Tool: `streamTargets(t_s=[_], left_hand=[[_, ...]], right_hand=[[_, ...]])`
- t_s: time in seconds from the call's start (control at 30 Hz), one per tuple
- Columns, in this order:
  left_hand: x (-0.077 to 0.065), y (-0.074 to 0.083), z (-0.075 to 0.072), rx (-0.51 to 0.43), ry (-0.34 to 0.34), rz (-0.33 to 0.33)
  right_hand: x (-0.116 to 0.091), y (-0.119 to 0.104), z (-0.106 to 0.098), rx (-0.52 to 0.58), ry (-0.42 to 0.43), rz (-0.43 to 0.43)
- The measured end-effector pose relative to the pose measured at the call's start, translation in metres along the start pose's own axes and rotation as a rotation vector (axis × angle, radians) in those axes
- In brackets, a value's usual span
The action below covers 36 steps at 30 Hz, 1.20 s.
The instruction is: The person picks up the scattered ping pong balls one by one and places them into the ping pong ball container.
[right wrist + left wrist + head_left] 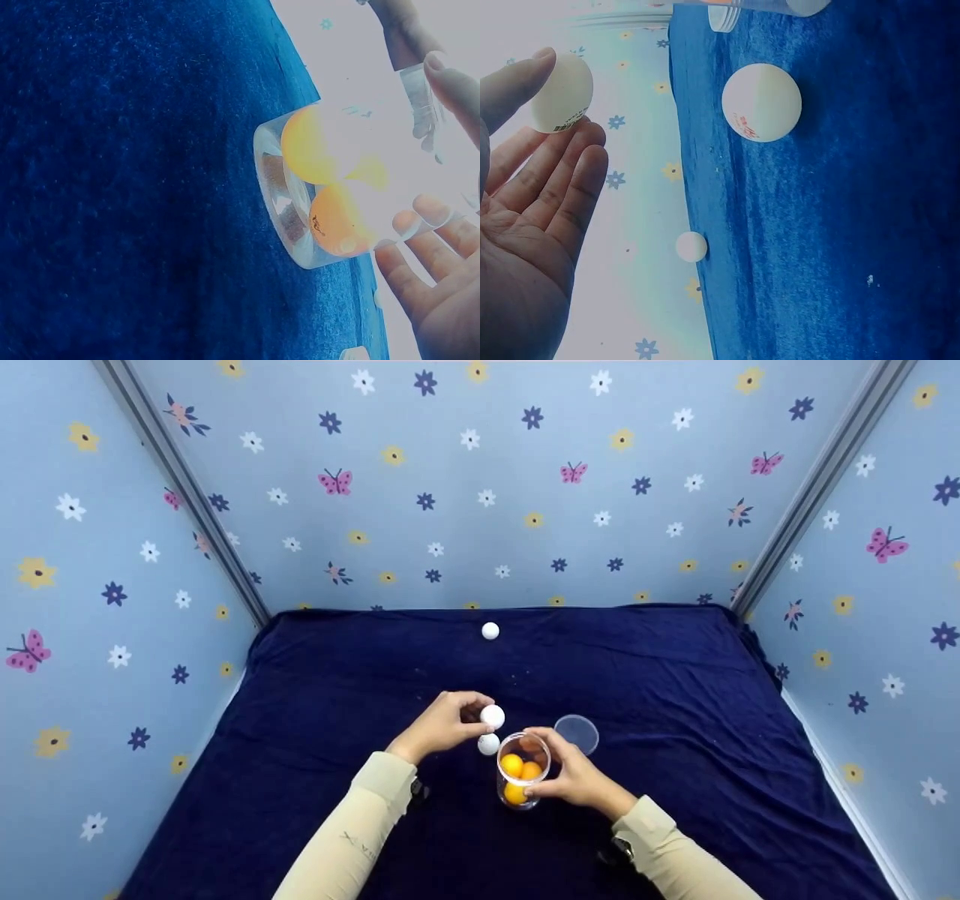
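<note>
My left hand point(450, 721) pinches a white ping-pong ball point(492, 716) between thumb and fingertips, just to the upper left of the jar's mouth. A second white ball point(488, 745) lies on the cloth below it, and a third white ball point(490, 631) is near the far edge. With my right hand point(574, 776) I grip a clear plastic jar point(271, 199), thumb on one side and fingers around the other. Its open mouth faces up. Inside are orange ping-pong balls point(337, 217), three of them showing in the head view.
A clear round lid point(577, 734) lies flat on the dark blue cloth point(360, 682), behind my right hand. Patterned light-blue walls point(480, 495) enclose the cloth-covered surface at the back and both sides.
</note>
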<state>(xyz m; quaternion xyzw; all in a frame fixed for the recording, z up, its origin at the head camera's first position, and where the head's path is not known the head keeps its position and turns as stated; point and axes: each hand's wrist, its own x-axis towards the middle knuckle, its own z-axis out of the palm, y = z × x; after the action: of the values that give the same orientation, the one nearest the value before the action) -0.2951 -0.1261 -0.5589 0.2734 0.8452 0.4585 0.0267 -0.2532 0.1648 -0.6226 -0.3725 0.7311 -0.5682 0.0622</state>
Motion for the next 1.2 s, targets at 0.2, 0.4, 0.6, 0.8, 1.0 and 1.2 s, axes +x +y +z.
streamTargets(t_s=[0.2,0.4,0.6,0.8,1.0,1.2], left_hand=[[-0.001,0.007,0.002,-0.014,-0.01,0.018],[-0.002,0.014,0.003,-0.018,-0.028,0.027],[-0.002,0.019,0.004,0.004,-0.034,0.046],[-0.003,0.024,0.004,0.018,-0.041,0.082],[-0.004,0.027,0.006,0.046,-0.056,0.096],[-0.006,0.031,0.009,0.031,-0.072,0.092]], right_hand=[[0.0,0.0,0.0,-0.002,0.001,-0.005],[0.0,-0.002,0.0,0.004,-0.003,0.0],[0.0,-0.003,0.0,0.006,-0.003,-0.005],[0.0,-0.002,0.001,-0.013,-0.002,-0.005],[0.0,-0.001,0.001,-0.012,0.001,-0.013],[0.0,-0.001,0.001,-0.009,-0.001,-0.009]])
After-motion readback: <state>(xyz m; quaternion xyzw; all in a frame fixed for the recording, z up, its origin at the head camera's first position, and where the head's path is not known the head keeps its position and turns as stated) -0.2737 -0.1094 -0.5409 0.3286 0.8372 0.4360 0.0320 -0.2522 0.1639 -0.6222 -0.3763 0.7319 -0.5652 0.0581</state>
